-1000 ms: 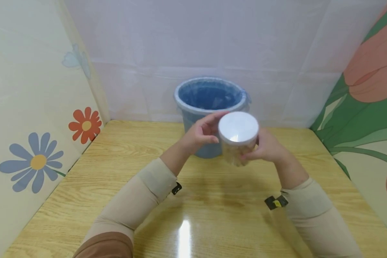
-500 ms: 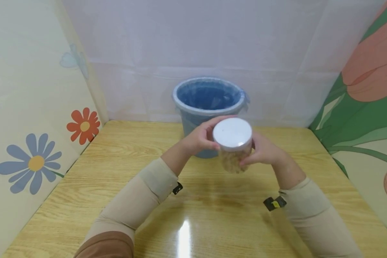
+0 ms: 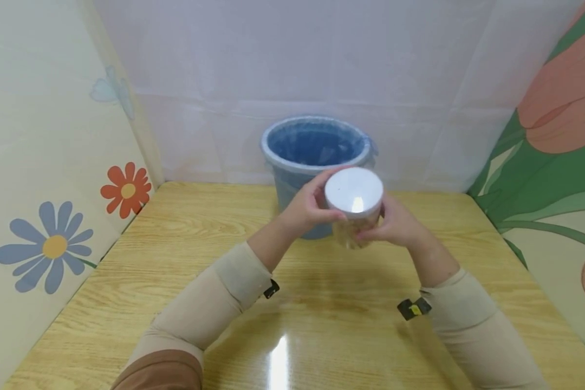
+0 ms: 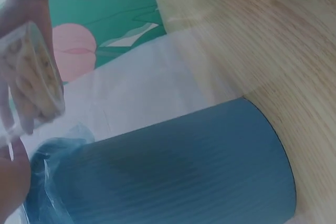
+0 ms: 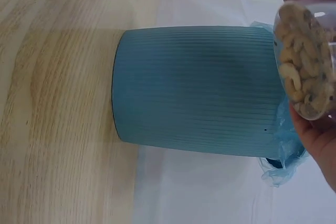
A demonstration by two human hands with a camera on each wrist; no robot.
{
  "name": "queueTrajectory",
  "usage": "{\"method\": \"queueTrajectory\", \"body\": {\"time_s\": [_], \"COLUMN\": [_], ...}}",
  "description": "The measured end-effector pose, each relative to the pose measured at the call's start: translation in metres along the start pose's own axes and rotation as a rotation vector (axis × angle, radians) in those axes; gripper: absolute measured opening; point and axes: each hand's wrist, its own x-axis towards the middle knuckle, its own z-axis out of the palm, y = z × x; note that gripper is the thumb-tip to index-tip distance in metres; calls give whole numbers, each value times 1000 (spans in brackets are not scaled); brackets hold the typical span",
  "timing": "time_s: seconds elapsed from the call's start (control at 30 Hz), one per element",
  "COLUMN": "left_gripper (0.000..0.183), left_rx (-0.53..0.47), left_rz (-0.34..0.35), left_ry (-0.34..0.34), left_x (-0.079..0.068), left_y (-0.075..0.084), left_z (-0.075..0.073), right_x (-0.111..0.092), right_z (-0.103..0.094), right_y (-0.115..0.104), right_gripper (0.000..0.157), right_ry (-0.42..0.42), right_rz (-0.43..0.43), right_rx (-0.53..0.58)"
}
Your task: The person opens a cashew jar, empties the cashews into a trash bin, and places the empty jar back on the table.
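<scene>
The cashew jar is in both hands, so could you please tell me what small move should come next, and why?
I would probably twist the white lid with the left hand while the right hand steadies the cashew jar: the lid is on, the left hand is at its edge, and the right hand grips the clear body.

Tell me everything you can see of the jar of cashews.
The cylindrical jar is clear and looks plastic, with a glossy white lid in place and tan cashews visible inside. It is held roughly upright above the wood-grain table, in front of the blue bin. The left hand holds it near the lid; the right hand grips its clear side.
</scene>
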Motion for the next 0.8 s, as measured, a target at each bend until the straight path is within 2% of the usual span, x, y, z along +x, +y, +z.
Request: {"method": "queueTrajectory", "body": {"time_s": [0.07,0.23,0.47,0.63,0.8], "left_gripper": [110,88,87,87,103], "left_rx": [36,93,170,144,25], "left_rz": [5,2,-56,-4,58], "left_ry": [36,129,239,224,122], "left_x": [0,-2,-5,-7,-8], "left_y": [2,4,5,3,2], "left_z": [3,11,20,18,11], "right_x": [0,1,1,1,0], "right_z": [1,2,2,1,-1], "right_y": [1,3,6,6,1], "right_gripper": [91,92,90,92,94], "right_ry": [22,52,92,87,68], "right_rz": [-2,-33,-21,-25,-12], "right_rx": [8,10,-46,-58,-37]}}
